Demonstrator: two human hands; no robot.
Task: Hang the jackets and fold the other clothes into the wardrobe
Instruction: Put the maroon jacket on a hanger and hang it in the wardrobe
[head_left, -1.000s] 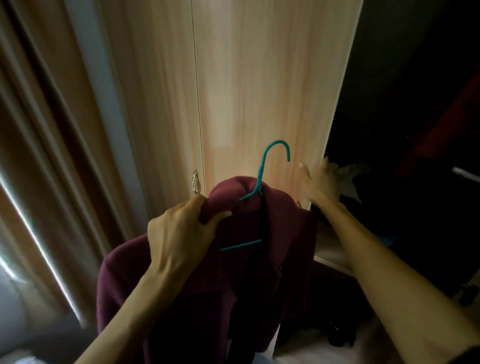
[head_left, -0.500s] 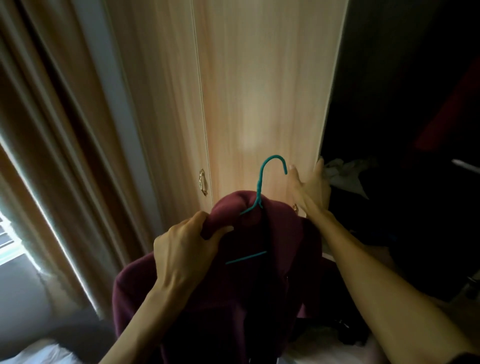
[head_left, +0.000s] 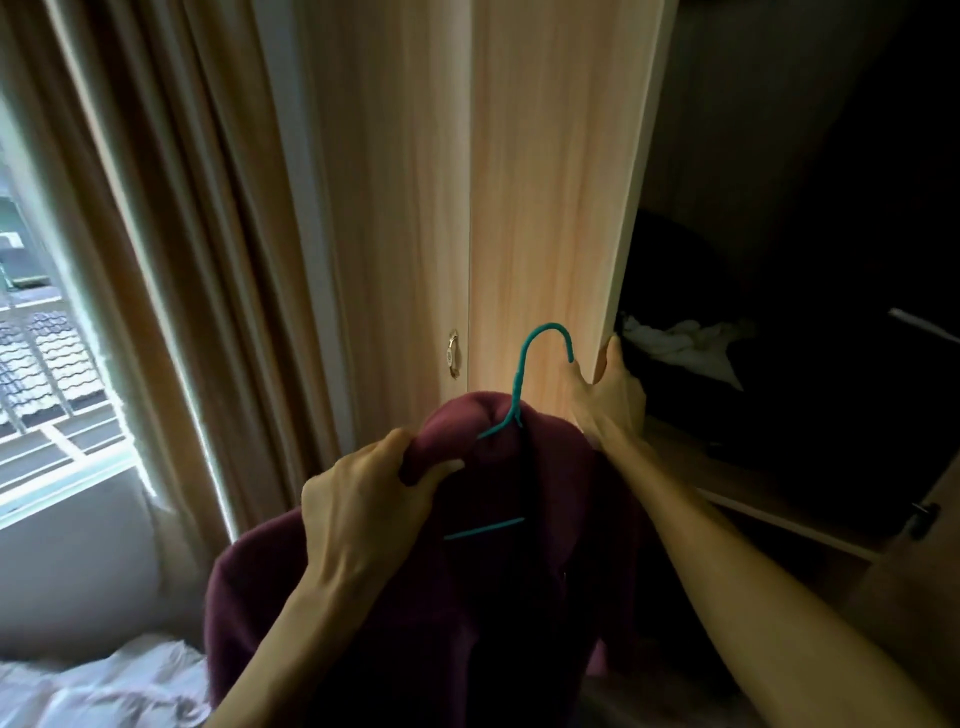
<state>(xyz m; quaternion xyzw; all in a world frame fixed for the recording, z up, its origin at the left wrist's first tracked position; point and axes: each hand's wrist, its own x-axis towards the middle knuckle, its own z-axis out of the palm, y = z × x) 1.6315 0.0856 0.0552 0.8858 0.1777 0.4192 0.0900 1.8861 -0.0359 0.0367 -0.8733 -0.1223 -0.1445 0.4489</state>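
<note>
Fingers (head_left: 397, 449) and thumb of the left hand (head_left: 358, 499) are curled and pinch the maroon jacket (head_left: 519, 597) at its shoulder, clamping the cloth over the teal hanger (head_left: 517, 379) beneath. The jacket hangs in mid-air in front of the door (head_left: 550, 182), low against its face and not yet inside the wardrobe (head_left: 727, 130). The hanger's hook stands up clear of the collar, just short of the door's free edge. The right hand (head_left: 610, 397) grips that edge, thumb on the front face, fingers wrapped behind it out of sight.

The jacket looks soft and thick, probably fleece. It seems light enough for one hand, but limp and likely to slide off so thin a hanger if tilted. The best hold is probably the present one, cloth and hanger pinched together at the shoulder, or else the neck of the hook.

Right of the door the wardrobe stands open and dark. A crumpled white cloth (head_left: 680, 343) lies on dark clothes just past the door's edge, and a wooden shelf (head_left: 753, 493) runs below them. No rail can be made out. Left of the door is a handle (head_left: 453, 353) on the next panel, then curtains (head_left: 218, 234)
</note>
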